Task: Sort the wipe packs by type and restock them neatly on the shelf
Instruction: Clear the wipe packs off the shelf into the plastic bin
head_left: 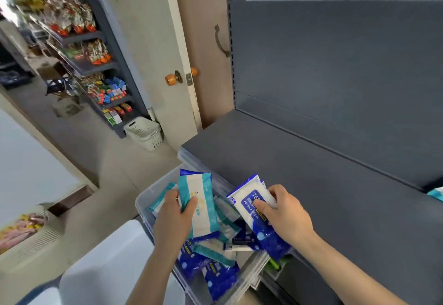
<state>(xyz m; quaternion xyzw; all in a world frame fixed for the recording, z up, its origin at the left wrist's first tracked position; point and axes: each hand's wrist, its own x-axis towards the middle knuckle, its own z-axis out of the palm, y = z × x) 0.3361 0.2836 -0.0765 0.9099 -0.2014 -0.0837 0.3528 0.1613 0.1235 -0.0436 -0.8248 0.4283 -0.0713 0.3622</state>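
**Both hands holding packs over the bin, dark shelf in front of you**

You face a dark grey shelf (311, 185) with a matching back panel; its deck is bare but for a teal edge at the far right, too cropped to identify. To your left a door stands open onto a room with a stocked rack of snacks (91, 60) and a white basket (143, 132) on the floor.

Below the shelf's front edge sits a clear plastic bin (143, 204) holding a loose jumble of wipe packs, teal-and-white ones mixed with blue ones.

Your left hand (175, 218) reaches in from below, forearm angled up and to the right, fingers (190, 205) closed around the lower edge of a teal-and-white pack (199, 199), which stands nearly upright above the pile.

Your right hand (285, 216) comes in from the lower right, wrist bent inward, thumb pressed on the face of a blue alcohol wipes pack (251, 204). The fingers grip it from behind; there may be a second pack stacked behind it. This pack is lifted, tilted, just beside the shelf's front edge.
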